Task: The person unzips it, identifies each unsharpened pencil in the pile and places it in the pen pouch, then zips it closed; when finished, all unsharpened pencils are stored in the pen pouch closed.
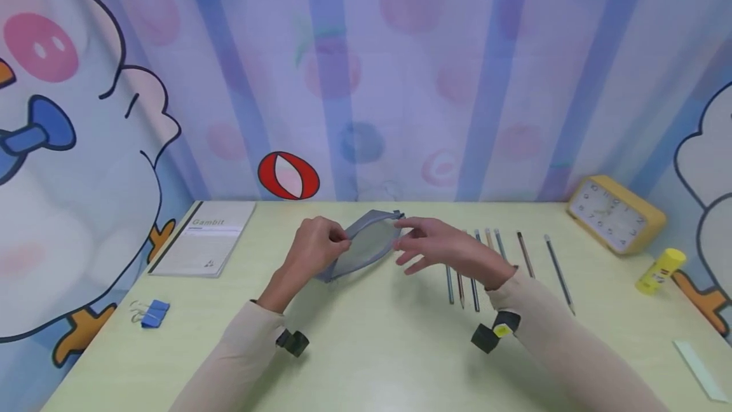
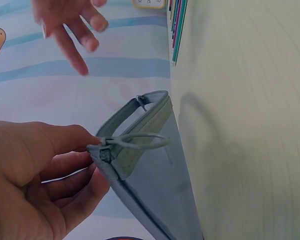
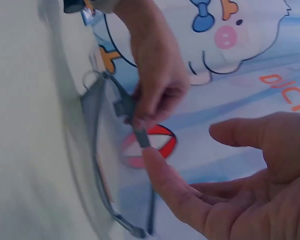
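A grey zip pouch (image 1: 374, 240) with see-through sides is held just over the table, its mouth spread apart. My left hand (image 1: 317, 247) pinches the pouch's edge near one end between thumb and fingers. In the left wrist view a cord loop (image 2: 140, 141) hangs at the corner beside the left hand (image 2: 35, 175). Beside the pouch's far end hovers my right hand (image 1: 437, 247), fingers spread and holding nothing. The left wrist view shows a gap between the right hand (image 2: 72, 22) and the pouch. The pouch (image 3: 92, 112) is blurred in the right wrist view.
Several pencils (image 1: 559, 272) lie to the right, partly under the right forearm. A yellow clock (image 1: 614, 215), a glue stick (image 1: 660, 270) and a pale strip (image 1: 700, 370) are farther right. At left are a notebook (image 1: 203, 240) and a blue binder clip (image 1: 154, 314).
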The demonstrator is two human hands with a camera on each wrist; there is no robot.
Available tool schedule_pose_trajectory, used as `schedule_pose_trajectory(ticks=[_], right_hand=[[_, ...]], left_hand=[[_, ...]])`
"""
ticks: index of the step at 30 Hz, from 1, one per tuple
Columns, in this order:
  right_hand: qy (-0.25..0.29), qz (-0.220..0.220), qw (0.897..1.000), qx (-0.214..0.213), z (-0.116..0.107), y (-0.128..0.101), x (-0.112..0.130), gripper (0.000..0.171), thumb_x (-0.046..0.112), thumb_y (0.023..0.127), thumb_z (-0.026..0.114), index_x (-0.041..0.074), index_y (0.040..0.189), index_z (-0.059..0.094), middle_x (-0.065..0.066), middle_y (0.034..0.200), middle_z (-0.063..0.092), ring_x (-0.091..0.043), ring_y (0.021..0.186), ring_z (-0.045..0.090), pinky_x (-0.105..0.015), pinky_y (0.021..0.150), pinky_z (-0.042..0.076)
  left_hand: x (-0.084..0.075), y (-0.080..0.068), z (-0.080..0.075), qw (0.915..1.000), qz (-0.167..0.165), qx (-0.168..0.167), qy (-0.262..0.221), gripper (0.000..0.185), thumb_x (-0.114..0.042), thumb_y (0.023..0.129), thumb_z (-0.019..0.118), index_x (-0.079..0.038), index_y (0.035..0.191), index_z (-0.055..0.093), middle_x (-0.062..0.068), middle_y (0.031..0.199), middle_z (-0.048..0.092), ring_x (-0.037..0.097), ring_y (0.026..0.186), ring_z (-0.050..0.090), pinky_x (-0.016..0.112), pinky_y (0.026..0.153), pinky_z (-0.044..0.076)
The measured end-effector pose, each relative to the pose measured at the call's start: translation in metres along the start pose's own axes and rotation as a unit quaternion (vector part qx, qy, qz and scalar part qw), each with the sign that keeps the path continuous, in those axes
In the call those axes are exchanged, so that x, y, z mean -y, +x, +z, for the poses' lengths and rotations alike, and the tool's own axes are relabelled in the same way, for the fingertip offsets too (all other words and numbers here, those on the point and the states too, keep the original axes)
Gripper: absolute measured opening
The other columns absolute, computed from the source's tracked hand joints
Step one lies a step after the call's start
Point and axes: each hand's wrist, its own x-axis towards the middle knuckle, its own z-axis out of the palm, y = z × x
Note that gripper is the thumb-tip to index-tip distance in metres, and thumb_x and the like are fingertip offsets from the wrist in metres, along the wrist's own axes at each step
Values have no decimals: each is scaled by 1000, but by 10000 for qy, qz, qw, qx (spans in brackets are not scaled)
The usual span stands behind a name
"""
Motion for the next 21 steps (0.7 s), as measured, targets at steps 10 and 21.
schedule_pose_trajectory(ticks=[10, 21], right_hand=[[-880, 334, 9948, -383, -54, -45, -12, 83, 30, 102, 58, 7, 162, 6, -29, 139, 49, -23, 95, 71, -44, 88, 59], [-1269, 635, 9860, -876, -90, -57, -58, 72, 21, 105, 52, -12, 156, 13, -32, 122, 60, -26, 93, 70, -43, 82, 61]], left_hand=[[1, -2, -5, 9999, 112, -90, -54, 10, -11, 89, 72, -6, 90, 81, 5, 82, 77, 12, 70, 68, 29, 67, 58], [1, -3, -5, 9999, 95, -72, -75, 10, -11, 89, 72, -6, 90, 81, 5, 80, 77, 11, 67, 65, 27, 66, 56]])
